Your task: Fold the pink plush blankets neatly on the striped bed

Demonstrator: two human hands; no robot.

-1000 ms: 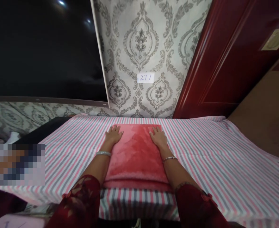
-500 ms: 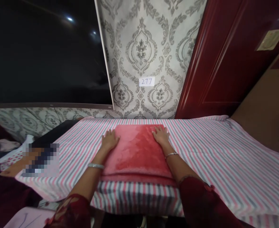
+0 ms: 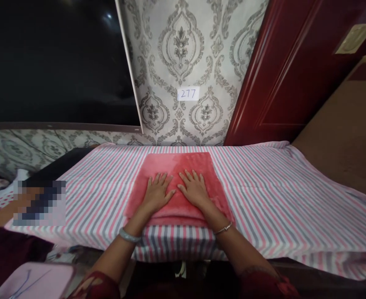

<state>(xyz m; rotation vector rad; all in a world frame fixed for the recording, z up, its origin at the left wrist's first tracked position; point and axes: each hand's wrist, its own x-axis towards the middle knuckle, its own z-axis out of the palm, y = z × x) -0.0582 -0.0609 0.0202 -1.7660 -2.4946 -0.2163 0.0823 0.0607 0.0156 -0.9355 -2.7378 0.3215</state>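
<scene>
A folded piece of plush red-pink fabric [image 3: 183, 164] lies flat on the striped cloth [image 3: 264, 195] that covers the table. Its near edge shows layered folds close to the table's front. My left hand [image 3: 158, 193] rests palm down on the left half of the fabric, fingers spread. On the right half, my right hand [image 3: 195, 189] lies flat too, its fingers spread and its thumb toward the left hand. Neither hand grips the fabric. A bracelet circles each wrist.
Behind the table stands a patterned wall with a paper label [image 3: 188, 94]. A large dark screen [image 3: 55, 66] is at the left, a dark red door [image 3: 282, 74] at the right. A pink stool top [image 3: 42, 276] sits at lower left, and a blurred-out patch covers the table's left end.
Both hands have come inward and nearer from the fabric's side edges onto its middle. The view has tilted down slightly. The fabric's near edge looks more rumpled beneath the hands.
</scene>
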